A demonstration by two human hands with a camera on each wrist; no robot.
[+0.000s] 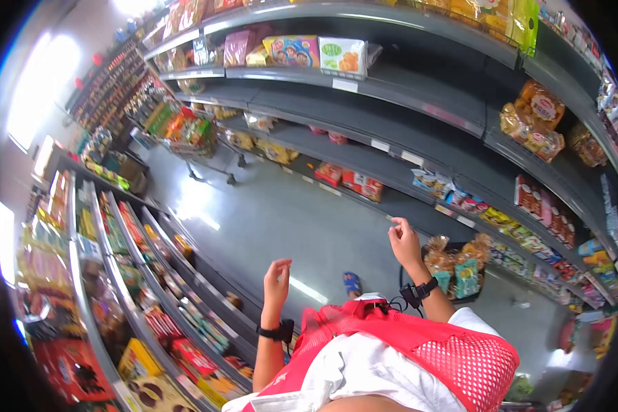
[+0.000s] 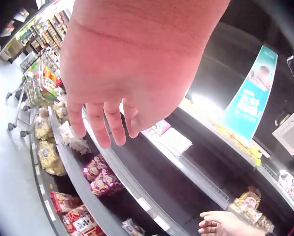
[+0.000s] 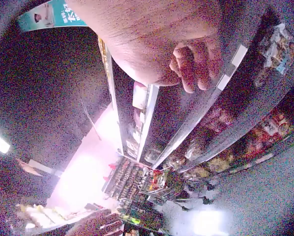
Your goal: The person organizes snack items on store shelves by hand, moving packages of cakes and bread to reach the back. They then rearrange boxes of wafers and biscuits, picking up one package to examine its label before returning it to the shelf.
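Brown-topped bags w/ teal labels (image 1: 468, 270) sit on the R, just beside the R forearm, in a dark basket (image 1: 468, 298); they're nearest the R hand (image 1: 405, 246), below & R of its fingers, apart from the fingertips. R fingers loosely bent, partly bunched; the R wrist view's grainy, so can't tell exact gaps. L hand (image 1: 276, 288) is out over the floor (image 1: 254, 196), well L of the bags; its fingers hang slightly bent w/ small gaps between some, thumb near the index. Black wrist straps (image 1: 276, 332) on both arms.

Far side: long grey shelf unit (image 1: 432, 113). Red packs (image 1: 362, 185) lie on its bottom shelf, beyond the hands; pink bags (image 2: 102, 176) 1 level up; white-green pack (image 1: 343, 56) higher, next to a purple-yellow box (image 1: 292, 51). Bread bags (image 1: 532, 123) far R.

Near L: 2nd shelf unit w/ red bag (image 1: 72, 367) & yellow box (image 1: 139, 364). Loaded cart (image 1: 185, 134) far L. Person's in a red mesh vest (image 1: 474, 360) over white shirt (image 1: 475, 320); blue shoe (image 1: 352, 283) btwn the hands, lower down.
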